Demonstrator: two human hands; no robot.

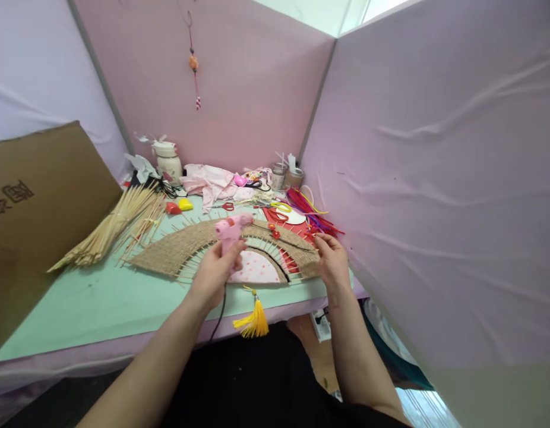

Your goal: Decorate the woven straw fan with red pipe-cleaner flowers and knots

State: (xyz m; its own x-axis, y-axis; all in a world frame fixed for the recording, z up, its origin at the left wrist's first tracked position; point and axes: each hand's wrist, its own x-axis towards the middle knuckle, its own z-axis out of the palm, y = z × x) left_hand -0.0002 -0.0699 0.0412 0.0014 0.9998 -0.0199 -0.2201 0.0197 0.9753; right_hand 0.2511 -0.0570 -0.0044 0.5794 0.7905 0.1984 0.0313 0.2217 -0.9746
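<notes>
My left hand (217, 264) is wrapped round the handle of a pink glue gun (230, 229), whose nozzle points right. With fingers pinched, my right hand (331, 252) holds one end of a thin dark cord (297, 244) near the fan's right part. Red beads (275, 234) lie by the cord's left part. Beneath both hands spreads a fan-shaped piece of woven twine (161, 252) on thin sticks, with a pink-dotted white half circle (257, 267) at its centre. A yellow tassel (256, 319) hangs at the table's front edge.
Bundled sticks (108, 229) and a cardboard box (43, 202) are at left. Behind the fan are a white bottle (167, 160), pink cloth (208, 180), scissors (279, 207), jars (279, 175) and coloured pipe cleaners (317, 217). A pink partition (435, 178) bounds the right side.
</notes>
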